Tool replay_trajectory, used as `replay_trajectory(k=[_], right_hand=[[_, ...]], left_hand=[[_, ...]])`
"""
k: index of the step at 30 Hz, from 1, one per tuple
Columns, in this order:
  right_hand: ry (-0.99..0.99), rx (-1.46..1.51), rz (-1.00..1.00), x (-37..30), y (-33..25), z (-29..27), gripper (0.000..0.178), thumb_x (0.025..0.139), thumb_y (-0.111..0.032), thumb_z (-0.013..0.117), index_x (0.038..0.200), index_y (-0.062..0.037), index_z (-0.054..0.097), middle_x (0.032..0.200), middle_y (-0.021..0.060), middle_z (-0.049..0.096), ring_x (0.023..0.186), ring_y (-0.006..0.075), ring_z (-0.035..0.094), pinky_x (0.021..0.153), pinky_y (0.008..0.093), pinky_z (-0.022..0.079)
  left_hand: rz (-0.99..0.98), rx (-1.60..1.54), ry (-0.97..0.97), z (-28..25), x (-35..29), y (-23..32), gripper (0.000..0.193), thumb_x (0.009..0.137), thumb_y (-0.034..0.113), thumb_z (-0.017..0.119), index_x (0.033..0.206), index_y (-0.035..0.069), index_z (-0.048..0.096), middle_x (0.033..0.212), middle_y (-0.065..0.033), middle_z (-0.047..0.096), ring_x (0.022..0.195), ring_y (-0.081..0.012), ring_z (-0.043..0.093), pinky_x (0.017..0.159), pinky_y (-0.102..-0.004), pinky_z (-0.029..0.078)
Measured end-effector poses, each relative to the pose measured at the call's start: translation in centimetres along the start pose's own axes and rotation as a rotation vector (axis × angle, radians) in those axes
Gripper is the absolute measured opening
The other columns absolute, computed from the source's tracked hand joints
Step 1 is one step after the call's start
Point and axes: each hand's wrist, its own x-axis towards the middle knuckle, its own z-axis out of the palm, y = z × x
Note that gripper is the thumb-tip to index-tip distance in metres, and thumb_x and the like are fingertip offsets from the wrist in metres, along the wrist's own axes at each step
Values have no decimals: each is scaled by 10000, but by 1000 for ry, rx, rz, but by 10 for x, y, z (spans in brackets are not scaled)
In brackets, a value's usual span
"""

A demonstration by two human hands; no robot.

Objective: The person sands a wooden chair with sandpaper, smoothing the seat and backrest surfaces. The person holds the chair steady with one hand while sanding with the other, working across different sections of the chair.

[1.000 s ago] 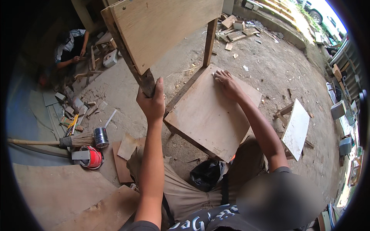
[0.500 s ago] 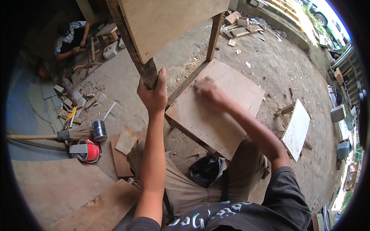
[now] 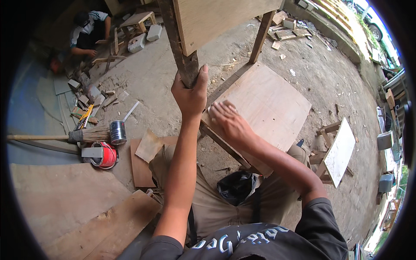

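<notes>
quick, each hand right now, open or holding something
Left hand: closed around the dark wooden post.
Right hand: on the wooden seat, fingers bent; whether it holds anything cannot be told.

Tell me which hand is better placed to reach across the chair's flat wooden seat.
Probably the right: the right hand rests on the seat near its left corner, while the left hand is wrapped around the backrest's wooden post.

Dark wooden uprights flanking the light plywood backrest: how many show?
2: the left dark wooden upright, gripped by the bare left hand, and the right dark wooden upright, near the far corner of the light plywood seat. Any behind the backrest would be hidden.
</notes>
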Motion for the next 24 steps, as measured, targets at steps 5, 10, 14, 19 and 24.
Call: replay_trajectory(k=[5,10,14,19,24], right_hand=[[-51,-56,-14,-22,-13,0,451,961,-169,466,1339,78,460,1403,241,481,1365,349,403,1143,446,297],[-45,-103,32,-1,-4,4,460,964,-183,469,1333,93,455,1417,263,452,1349,366,414,1136,439,304],[41,-98,10,16,7,11,432,964,-181,497,1337,37,481,1380,257,489,1324,369,436,1136,445,301],[-64,-100,81,-34,-23,-6,439,965,-177,488,1337,55,474,1409,249,468,1348,359,415,1139,430,299],[30,-124,61,15,-9,7,435,967,-187,489,1325,58,477,1379,254,492,1321,363,439,1113,430,323]], left_hand=[[60,39,20,-8,-5,-5,230,870,179,724,783,38,564,574,12,547,458,-54,493,432,-228,403],[18,48,20,-1,-1,-2,238,862,180,732,770,37,566,609,18,560,471,-46,481,437,-222,392],[12,-6,-8,3,-1,-2,228,864,171,730,770,40,570,608,27,559,488,-39,483,448,-219,387],[-42,28,19,-4,-10,1,199,851,152,737,841,-7,618,686,10,629,627,-31,522,568,-221,438],[-85,18,-23,-4,-5,2,204,843,158,745,856,-7,625,703,1,640,627,-41,530,575,-226,446]])
